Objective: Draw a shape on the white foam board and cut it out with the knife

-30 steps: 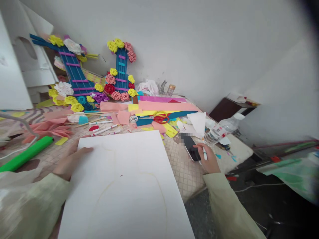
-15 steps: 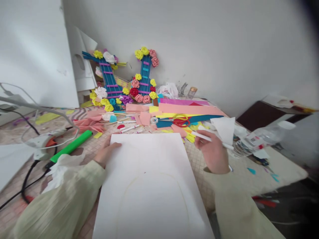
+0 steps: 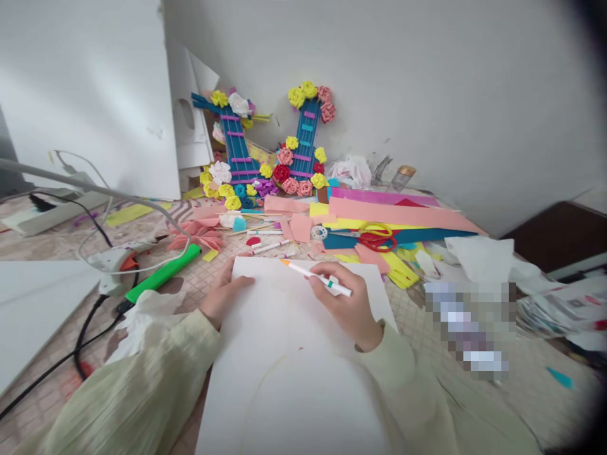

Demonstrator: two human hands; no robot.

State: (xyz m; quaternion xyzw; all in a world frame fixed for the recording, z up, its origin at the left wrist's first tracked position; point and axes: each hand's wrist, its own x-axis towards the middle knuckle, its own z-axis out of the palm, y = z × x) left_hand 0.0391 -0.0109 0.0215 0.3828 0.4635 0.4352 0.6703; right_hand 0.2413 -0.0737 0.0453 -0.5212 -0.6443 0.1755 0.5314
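A white board [image 3: 294, 392] lies in front of me, marked with a faint curved yellowish line. My left hand [image 3: 225, 292] grips its upper left edge, thumb on top and the other fingers partly hidden at the side. Over the board's upper part, my right hand [image 3: 344, 303] is closed around a white marker [image 3: 327, 282] with a green band. The marker's orange end points up and left, close to the board's far edge. Whether it touches the surface I cannot tell.
Behind the board lie red-and-yellow scissors [image 3: 377, 237], crepe paper strips [image 3: 403, 215] and several markers. Two blue flower-covered guitar shapes [image 3: 306, 136] lean at the wall. At left are a glue gun [image 3: 116, 265], a green stick-like object [image 3: 164, 273] and cables. A blurred patch [image 3: 467, 328] lies right.
My right hand has moved left from beside the board to above its far part, carrying the marker, whose orange end now shows. The view has turned; my left hand keeps its grip.
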